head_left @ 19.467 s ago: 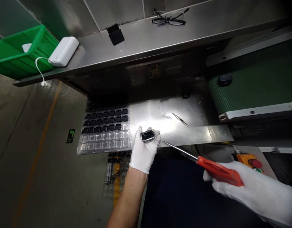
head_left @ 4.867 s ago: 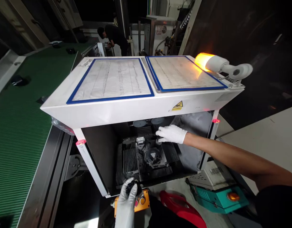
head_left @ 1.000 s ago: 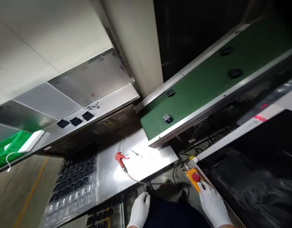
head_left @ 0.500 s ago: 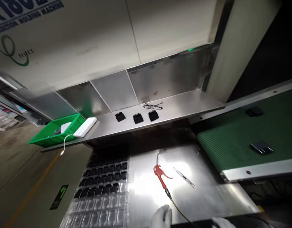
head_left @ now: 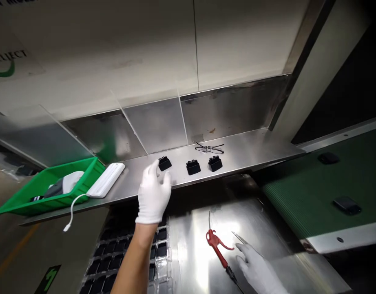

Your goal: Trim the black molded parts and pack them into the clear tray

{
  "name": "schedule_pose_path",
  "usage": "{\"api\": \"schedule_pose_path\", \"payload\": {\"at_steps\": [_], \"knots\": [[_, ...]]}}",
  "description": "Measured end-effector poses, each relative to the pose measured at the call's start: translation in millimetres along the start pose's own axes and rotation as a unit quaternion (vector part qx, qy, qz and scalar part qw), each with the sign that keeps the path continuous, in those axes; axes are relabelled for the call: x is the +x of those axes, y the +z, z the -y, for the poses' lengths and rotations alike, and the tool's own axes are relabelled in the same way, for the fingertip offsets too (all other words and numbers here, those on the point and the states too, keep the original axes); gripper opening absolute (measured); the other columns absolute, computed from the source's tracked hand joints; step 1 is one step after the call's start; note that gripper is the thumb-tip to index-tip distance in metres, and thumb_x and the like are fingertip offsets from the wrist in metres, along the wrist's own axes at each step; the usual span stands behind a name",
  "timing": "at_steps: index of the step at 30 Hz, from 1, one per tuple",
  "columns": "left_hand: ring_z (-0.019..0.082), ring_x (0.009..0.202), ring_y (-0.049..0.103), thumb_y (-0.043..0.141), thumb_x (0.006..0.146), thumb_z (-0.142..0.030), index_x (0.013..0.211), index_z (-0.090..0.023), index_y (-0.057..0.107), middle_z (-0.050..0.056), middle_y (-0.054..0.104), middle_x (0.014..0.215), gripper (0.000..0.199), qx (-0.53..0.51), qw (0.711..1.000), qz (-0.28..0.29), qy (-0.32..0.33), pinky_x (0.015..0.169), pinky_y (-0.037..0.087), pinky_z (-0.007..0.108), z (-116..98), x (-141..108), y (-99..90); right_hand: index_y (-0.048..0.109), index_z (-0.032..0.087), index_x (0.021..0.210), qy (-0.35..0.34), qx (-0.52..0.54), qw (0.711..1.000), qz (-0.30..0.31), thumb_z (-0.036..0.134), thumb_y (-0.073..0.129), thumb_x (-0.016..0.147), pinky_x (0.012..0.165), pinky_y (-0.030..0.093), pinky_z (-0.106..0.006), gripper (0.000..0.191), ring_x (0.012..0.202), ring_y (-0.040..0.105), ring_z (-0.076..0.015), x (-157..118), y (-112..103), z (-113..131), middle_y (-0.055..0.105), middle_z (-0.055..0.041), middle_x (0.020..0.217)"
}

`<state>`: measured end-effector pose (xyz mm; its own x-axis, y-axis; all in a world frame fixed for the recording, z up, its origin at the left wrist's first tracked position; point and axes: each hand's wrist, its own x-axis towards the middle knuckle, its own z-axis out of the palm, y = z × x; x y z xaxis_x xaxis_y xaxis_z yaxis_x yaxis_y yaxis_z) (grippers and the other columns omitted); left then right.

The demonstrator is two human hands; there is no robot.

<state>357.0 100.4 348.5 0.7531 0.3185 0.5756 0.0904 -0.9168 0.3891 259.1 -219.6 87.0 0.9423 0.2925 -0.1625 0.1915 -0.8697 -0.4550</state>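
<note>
Machine wall [head_left: 129,53]: pale panels above; the lettering at the upper left is cut off by the edge.
Conveyor [head_left: 298,210]: green ribbed belt on the right, carrying two dark pieces [head_left: 347,205] within view; its far end runs out of sight.
Work table [head_left: 186,265]: bright metal with strong glare, its lower edge outside the view.
Shelf [head_left: 249,149]: long metal ledge beneath the panels.
See-through tray [head_left: 162,268]: many pockets hold black pieces, while some lower right show bare plastic, so the work looks partway along; the forearm, shadow and lower edge hide the rest, so no full count is possible.
Green bin [head_left: 94,171]: at the shelf's left end, holding grey and white items hard to identify.
Left hand [head_left: 153,194]: gloved, fingers spread and thumb apart, nothing visibly held; fingertips overlap the leftmost black part, but contact cannot be told.
Right hand [head_left: 257,267]: gloved, fingers loosely bent over the tweezers; whether they grip cannot be told.
White box [head_left: 107,181]: beside the bin, cord hanging.
Red air gun [head_left: 219,254]: lying on the table.
Glasses [head_left: 210,149]: on the shelf, behind the parts.
Tweezers [head_left: 239,237]: tips showing, remainder largely covered.
Black parts: leftmost [head_left: 165,164], middle [head_left: 193,168] and rightmost [head_left: 215,164], all apart on the shelf, outside the tray.
</note>
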Motion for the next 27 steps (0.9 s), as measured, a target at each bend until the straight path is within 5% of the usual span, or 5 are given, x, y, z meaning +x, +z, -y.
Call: {"api": "schedule_pose_path", "payload": {"at_steps": [8,12,16,23,27], "knots": [[0.036,0.107,0.065,0.072,0.078,-0.052,0.113,-0.021,0.066,0.014,0.066,0.123,0.047,0.045,0.963,0.266,-0.004,0.097,0.048,0.052,25.1,95.6,24.0,0.058,0.016,0.133,0.097,-0.07,0.989,0.085,0.014,0.038,0.088,0.09,0.057,-0.046,0.048,0.116,0.063,-0.0319,7.0,26.0,-58.9,0.059,-0.0165,0.135],[0.027,0.093,0.065,0.071,0.079,-0.056,0.085,-0.02,0.061,0.008,0.071,0.096,0.038,-0.003,0.969,0.242,-0.048,0.088,0.049,0.038,17.3,95.0,33.0,0.061,0.017,0.125,0.105,0.002,0.988,0.114,0.02,0.04,0.09,0.092,0.055,-0.04,0.041,0.113,0.063,-0.0281,12.4,32.9,-57.4,0.06,-0.0156,0.132],[0.012,0.053,0.05,0.026,0.099,-0.064,0.087,-0.021,0.05,0.0,0.058,0.074,0.051,-0.131,0.964,0.168,-0.158,0.05,0.042,0.024,-11.8,43.7,3.8,0.056,0.016,0.131,0.101,0.024,0.989,0.103,0.023,0.039,0.091,0.096,0.052,-0.041,0.045,0.118,0.059,-0.029,16.8,35.0,-61.4,0.058,-0.0154,0.135],[-0.001,0.031,0.017,0.042,0.092,-0.073,0.086,-0.02,0.048,-0.004,0.056,0.074,0.053,-0.682,0.528,0.134,-0.488,0.027,0.01,0.015,-70.6,-78.0,-23.3,0.055,0.019,0.134,0.023,0.007,0.991,0.13,0.039,0.037,0.098,0.097,0.049,-0.044,0.045,0.117,0.059,-0.0302,17.1,31.1,-39.4,0.06,-0.0138,0.134],[-0.001,0.035,0.028,0.043,0.097,-0.063,0.09,-0.019,0.052,-0.003,0.056,0.076,0.046,-0.757,0.41,0.108,-0.497,0.029,0.019,0.012,-69.1,-118.7,-16.2,0.054,0.017,0.134,-0.017,0.018,0.983,0.182,0.041,0.045,0.098,0.099,0.048,-0.04,0.044,0.111,0.063,-0.0278,13.1,44.1,-19.3,0.065,-0.0132,0.126]]}}
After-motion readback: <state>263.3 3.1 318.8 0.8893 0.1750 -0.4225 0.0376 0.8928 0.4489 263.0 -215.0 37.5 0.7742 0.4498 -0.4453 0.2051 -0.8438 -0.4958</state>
